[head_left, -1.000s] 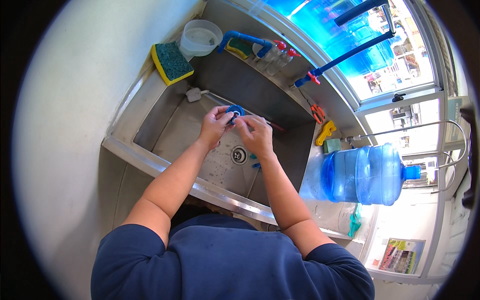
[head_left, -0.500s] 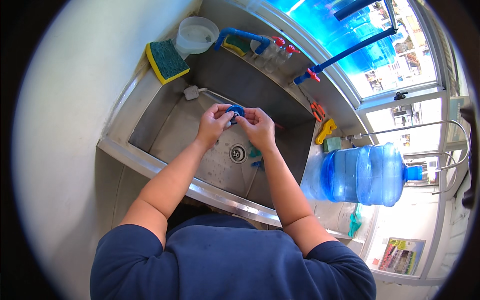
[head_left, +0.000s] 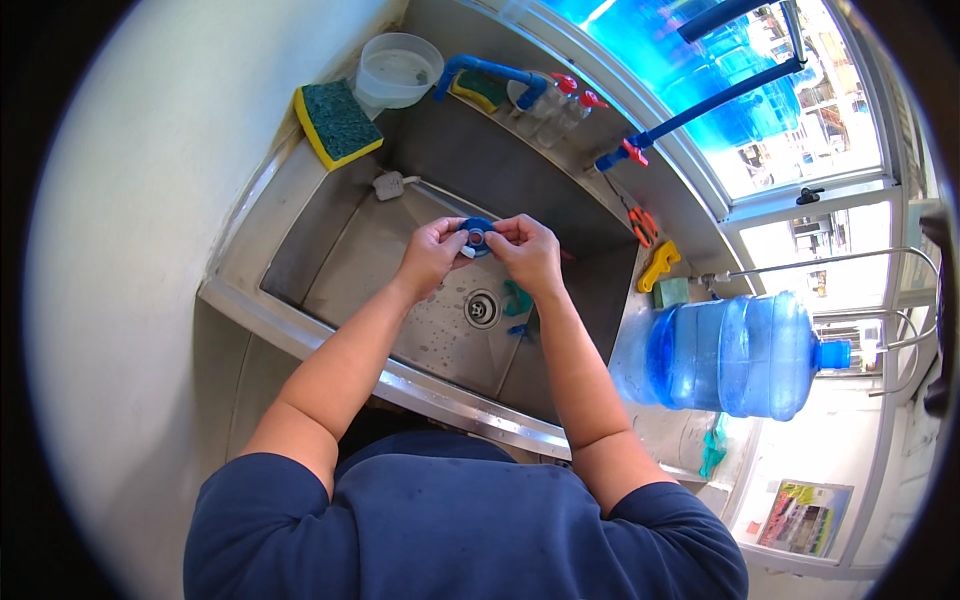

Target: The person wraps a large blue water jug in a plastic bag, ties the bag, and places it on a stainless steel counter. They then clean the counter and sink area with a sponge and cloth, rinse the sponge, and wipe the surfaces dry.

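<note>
Over a steel sink (head_left: 330, 250), both of my hands hold one small blue round part (head_left: 476, 235) between their fingertips. My left hand (head_left: 432, 255) grips its left side, and a small white piece shows at those fingers. My right hand (head_left: 527, 255) pinches the right side. The sink drain (head_left: 482, 309) lies just below the hands, and a teal item (head_left: 517, 299) rests in the basin beside it, partly hidden by my right wrist.
A yellow-and-green sponge (head_left: 337, 122) and a clear plastic tub (head_left: 399, 69) sit at the sink's back left. A blue tap (head_left: 495, 74) and blue pipes (head_left: 700, 105) run along the window. A large blue water bottle (head_left: 735, 355) lies on the right counter near a yellow tool (head_left: 658, 266).
The hands stay together on the blue part over the sink, turning it slightly. The view has shifted a little, so the hands sit slightly lower in the picture.
</note>
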